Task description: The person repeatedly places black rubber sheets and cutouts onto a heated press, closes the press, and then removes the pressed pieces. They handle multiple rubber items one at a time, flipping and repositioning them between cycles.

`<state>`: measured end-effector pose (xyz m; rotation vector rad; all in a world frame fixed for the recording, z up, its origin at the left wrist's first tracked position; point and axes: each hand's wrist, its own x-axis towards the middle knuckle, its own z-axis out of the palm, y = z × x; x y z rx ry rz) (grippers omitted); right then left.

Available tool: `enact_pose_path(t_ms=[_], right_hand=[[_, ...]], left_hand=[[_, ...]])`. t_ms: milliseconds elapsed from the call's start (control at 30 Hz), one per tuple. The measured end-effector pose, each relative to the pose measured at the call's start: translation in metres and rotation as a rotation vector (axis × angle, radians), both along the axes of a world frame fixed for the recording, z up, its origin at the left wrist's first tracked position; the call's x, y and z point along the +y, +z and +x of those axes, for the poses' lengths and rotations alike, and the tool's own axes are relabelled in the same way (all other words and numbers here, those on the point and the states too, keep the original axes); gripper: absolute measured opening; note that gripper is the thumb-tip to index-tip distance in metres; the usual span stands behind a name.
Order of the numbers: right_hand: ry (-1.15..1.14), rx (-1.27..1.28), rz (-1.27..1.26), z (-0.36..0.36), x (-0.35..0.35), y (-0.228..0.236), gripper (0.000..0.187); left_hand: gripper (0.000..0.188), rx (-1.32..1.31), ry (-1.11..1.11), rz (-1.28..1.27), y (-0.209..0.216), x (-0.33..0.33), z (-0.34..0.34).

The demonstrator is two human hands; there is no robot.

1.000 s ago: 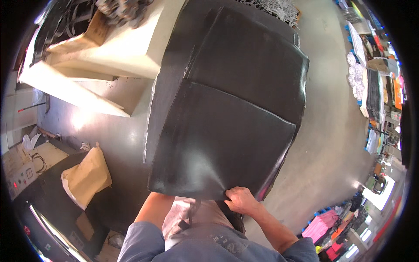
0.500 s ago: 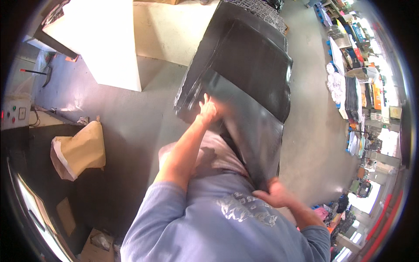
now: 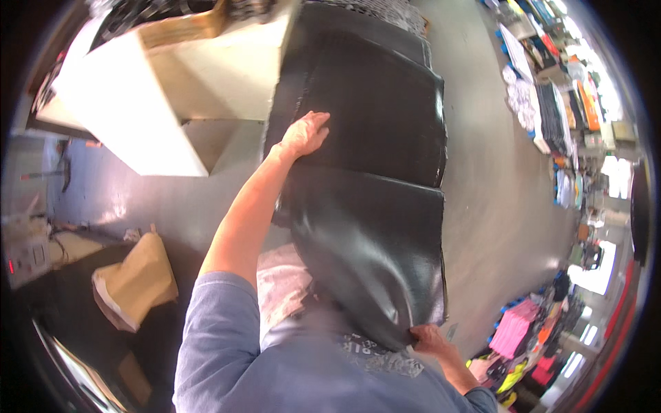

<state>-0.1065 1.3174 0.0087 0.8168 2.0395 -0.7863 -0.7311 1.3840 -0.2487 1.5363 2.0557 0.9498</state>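
A stack of glossy black sheets [image 3: 372, 103], rubber-like in look, lies before me. The top sheet [image 3: 372, 227] is drawn toward my body, its near part bulging in a smooth curve against my shirt. My right hand [image 3: 432, 340] is closed on the near right corner of this sheet, low beside my waist. Farther off, my left hand [image 3: 305, 134] is over the left side of the stack, beyond the drawn sheet's far edge. Its fingers reach to the right, slightly apart, with nothing seen in them; whether they touch the surface is hard to tell.
At the far left a large white panel [image 3: 131, 110] juts out beside a cream-coloured box-like structure [image 3: 213, 76]. A tan paper or cloth piece [image 3: 141, 279] lies at left, near a control box [image 3: 27, 255]. Cluttered shelving lines the right, with pink goods [image 3: 515, 327] lower down.
My left hand has moved farther away and slightly left over the stack. The right hand has drawn its corner down toward me, and the top sheet has slid nearer. My view has shifted.
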Motion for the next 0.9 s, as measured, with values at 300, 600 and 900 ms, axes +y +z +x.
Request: enact_pose_path(t_ms=[300,600,900], right_hand=[[-0.04,-0.263,-0.23,0.091,-0.144,-0.083,0.023],[-0.226,-0.25,-0.302,0.096,-0.331,-0.047,0.02],[-0.614,-0.651,-0.436,0.052,-0.345,-0.011,0.031]], left_hand=[[0.098,0.571,0.098,-0.53,-0.07,0.049,0.051],[0.097,0.547,0.146,-0.292,-0.097,0.04,0.045],[0.097,0.56,0.169,-0.252,-0.101,0.04,0.045]])
